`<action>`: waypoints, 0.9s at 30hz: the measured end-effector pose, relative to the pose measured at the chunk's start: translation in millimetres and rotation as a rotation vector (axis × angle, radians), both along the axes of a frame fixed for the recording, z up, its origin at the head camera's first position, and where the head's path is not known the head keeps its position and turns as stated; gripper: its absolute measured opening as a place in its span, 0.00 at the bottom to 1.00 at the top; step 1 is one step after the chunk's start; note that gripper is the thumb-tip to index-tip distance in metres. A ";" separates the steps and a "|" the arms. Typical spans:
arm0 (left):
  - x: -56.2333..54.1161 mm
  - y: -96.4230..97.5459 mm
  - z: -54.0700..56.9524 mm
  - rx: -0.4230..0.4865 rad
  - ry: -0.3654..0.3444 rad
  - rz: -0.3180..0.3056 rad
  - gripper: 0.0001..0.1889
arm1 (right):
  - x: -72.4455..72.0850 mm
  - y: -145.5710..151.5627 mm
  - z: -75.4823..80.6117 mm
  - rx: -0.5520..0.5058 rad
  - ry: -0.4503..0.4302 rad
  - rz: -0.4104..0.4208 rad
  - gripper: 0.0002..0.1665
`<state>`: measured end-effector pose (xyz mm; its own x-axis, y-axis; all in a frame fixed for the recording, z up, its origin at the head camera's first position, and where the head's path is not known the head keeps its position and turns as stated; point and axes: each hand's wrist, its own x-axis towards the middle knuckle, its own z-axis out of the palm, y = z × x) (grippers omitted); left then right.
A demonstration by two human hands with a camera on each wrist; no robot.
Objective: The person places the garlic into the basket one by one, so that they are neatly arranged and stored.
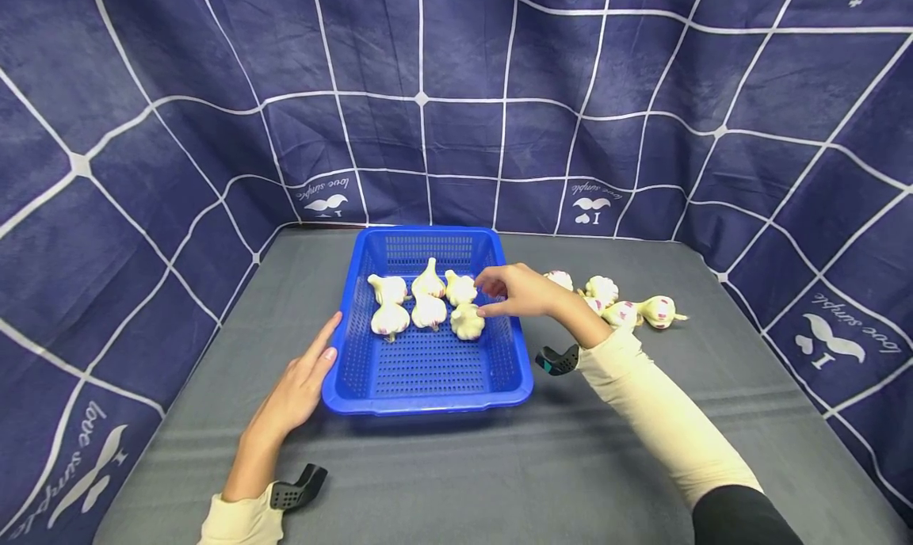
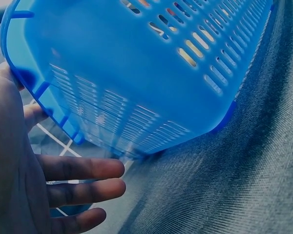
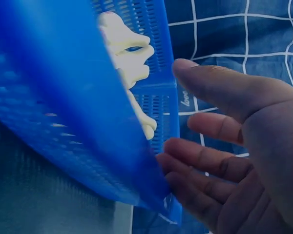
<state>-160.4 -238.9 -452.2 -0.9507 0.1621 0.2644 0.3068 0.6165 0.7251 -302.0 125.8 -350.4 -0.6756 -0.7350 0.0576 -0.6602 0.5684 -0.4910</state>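
Observation:
A blue plastic basket (image 1: pixel 428 402) with slotted walls stands on the grey cloth. Inside it several white garlic bulbs (image 1: pixel 429 311) lie in two rows, and one bulb (image 1: pixel 467 322) is at the right end of the front row. My left hand (image 1: pixel 296 390) rests against the basket's left rim, its fingers straight. Over the right side of the basket is my right hand (image 1: pixel 524 291), thumb and fingers apart close to that right-hand bulb. In the right wrist view, nothing shows between the thumb and fingers (image 3: pixel 205 156).
To the right of the basket several more garlic bulbs (image 1: pixel 620 314) lie on the grey tabletop cloth (image 1: pixel 606 450), partly hidden behind the right forearm. A dark blue curtain (image 1: pixel 464 133) with white grid lines surrounds the back and sides.

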 end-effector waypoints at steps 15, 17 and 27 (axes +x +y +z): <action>0.7 0.9 -1.6 0.002 -0.019 0.006 0.28 | 10.2 43.2 -16.0 -0.302 -0.032 -0.122 0.18; 0.7 0.9 -1.8 0.007 -0.022 0.004 0.28 | 11.4 48.4 -16.6 -0.307 -0.021 -0.138 0.17; 0.2 0.9 -2.2 0.008 -0.019 0.002 0.28 | 15.8 78.3 -19.2 -0.354 0.032 -0.245 0.14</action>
